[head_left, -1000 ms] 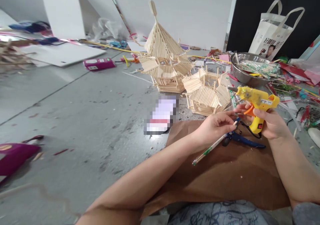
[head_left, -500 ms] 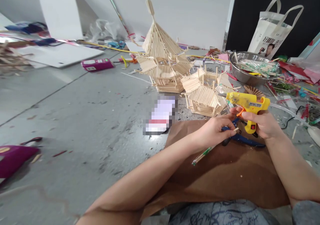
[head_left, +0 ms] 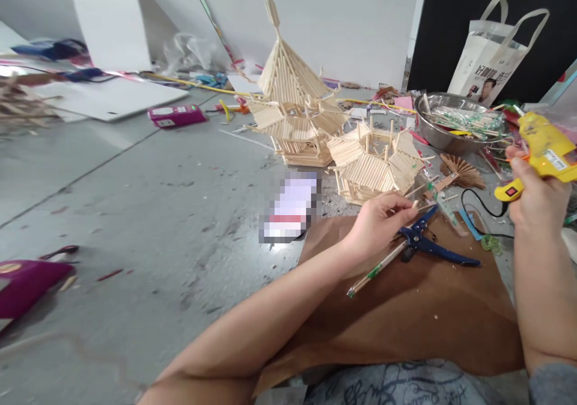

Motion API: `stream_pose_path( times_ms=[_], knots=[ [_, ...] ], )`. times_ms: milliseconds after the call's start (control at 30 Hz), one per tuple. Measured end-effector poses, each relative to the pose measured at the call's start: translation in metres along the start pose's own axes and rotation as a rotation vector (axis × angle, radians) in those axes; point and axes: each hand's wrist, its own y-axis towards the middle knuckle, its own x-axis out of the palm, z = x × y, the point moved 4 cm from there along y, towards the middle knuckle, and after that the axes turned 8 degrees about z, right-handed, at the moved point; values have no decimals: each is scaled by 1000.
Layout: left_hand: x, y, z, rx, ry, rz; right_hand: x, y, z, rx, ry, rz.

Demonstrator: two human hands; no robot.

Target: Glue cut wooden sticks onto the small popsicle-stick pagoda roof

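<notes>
Glue gun [head_left: 552, 143]: swung away to the frame's right edge, gripped in the right hand [head_left: 534, 194], and apparently idled, with the short stick [head_left: 415, 204] pinched in the left hand [head_left: 382, 222] right of centre.

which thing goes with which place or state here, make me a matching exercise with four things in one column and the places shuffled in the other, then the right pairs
Things
1. yellow glue gun
2. metal bowl
3. blue plier-like tool
4. pointed-roof stick model

Places and states
A. lying on the brown sheet
B. to the left in view of the smaller stick model
C. gripped in the right hand
D. filled with sticks, some in clear wrapping

Right pairs
1-C
2-D
3-A
4-B
</notes>
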Motion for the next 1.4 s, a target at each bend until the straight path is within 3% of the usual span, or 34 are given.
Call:
stream_pose_path(
  times_ms=[200, 300, 467, 633, 1400],
  knots=[
    [-11, 2, 4, 60, 131, 144, 16, -31, -3, 318, -260, -666],
    [-17, 3, 14, 130, 200, 179, 18, -45, -3, 398, -295, -804],
    [-24, 5, 19, 173, 225, 220, 16, -49, 2, 519, -333, -822],
    [-25, 6, 19, 193, 235, 227, 17, -52, 1, 519, -398, -747],
    [-25, 6, 18, 209, 263, 226, 19, -54, 3, 475, -459, -782]
  ],
)
